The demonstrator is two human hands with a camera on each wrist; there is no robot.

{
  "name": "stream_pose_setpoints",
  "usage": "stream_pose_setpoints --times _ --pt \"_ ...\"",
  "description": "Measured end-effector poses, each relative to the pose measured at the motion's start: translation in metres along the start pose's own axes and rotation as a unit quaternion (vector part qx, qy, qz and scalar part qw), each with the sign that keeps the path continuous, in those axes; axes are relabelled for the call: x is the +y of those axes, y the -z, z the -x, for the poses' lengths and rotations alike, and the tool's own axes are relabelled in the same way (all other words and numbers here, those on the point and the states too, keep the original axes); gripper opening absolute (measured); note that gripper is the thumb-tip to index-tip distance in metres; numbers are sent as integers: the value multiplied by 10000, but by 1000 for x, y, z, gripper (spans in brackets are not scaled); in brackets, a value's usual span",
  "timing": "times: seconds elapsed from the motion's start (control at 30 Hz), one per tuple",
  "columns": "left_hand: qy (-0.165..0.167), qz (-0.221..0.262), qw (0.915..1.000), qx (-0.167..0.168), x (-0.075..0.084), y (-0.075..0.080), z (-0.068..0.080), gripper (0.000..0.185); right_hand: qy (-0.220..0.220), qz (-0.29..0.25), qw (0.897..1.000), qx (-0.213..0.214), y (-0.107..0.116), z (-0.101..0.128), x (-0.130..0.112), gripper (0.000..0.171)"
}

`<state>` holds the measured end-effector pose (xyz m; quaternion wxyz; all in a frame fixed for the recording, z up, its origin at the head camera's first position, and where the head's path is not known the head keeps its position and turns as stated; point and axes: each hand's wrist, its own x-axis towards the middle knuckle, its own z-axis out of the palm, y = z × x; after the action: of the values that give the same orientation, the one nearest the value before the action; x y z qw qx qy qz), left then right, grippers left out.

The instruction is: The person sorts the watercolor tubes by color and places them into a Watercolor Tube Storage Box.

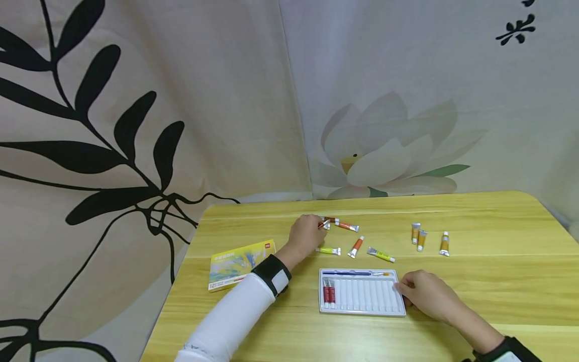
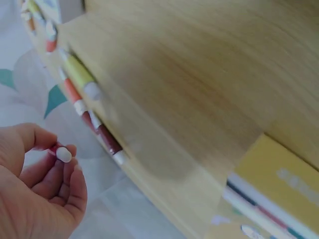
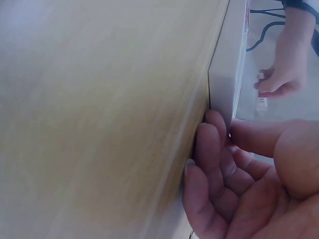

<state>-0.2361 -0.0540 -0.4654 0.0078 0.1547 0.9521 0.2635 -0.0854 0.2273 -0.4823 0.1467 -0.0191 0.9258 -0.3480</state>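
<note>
My left hand (image 1: 305,234) is toward the back of the table, pinching a small paint tube (image 2: 63,154) between thumb and fingers. The tube's white cap faces the left wrist camera, with a bit of red behind it. My right hand (image 1: 427,293) grips the right edge of a white plastic tray (image 1: 371,296), thumb on top and fingers at its side. Two dark red paint tubes (image 1: 329,294) lie in the tray's left slots, and a blue-handled paintbrush (image 1: 355,273) lies along its far side. Brown and orange-red paint tubes (image 1: 347,227) lie beside my left hand.
A yellow paint box (image 1: 242,261) lies left of the tray, partly behind my left forearm. Yellow-green tubes (image 1: 381,254) and an orange-red tube (image 1: 356,247) lie beyond the tray. Several ochre tubes (image 1: 421,240) are farther right. A patterned curtain (image 1: 235,100) hangs behind the table.
</note>
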Motion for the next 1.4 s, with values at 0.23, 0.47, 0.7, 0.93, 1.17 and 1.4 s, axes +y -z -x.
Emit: stream_pose_setpoints --times 0.23,0.47,0.7,0.93,1.17,1.4 --pt "125 1315 9907 329 0 19 13 8 7 1 10000 -23 0 0 0 24" --pt "154 1929 9807 265 8 27 34 12 66 15 10000 23 0 0 0 25" --pt "-9 1954 9805 -214 21 23 71 16 97 43 9999 37 0 0 1 25" --pt "44 1897 9784 -827 33 17 103 5 89 51 9999 32 1 0 1 25" --pt "211 1694 9786 -1152 39 3 117 7 133 92 9999 31 0 -1 1 26" --pt "137 1237 9856 -1143 39 -11 119 22 160 124 9998 44 0 -1 1 26"
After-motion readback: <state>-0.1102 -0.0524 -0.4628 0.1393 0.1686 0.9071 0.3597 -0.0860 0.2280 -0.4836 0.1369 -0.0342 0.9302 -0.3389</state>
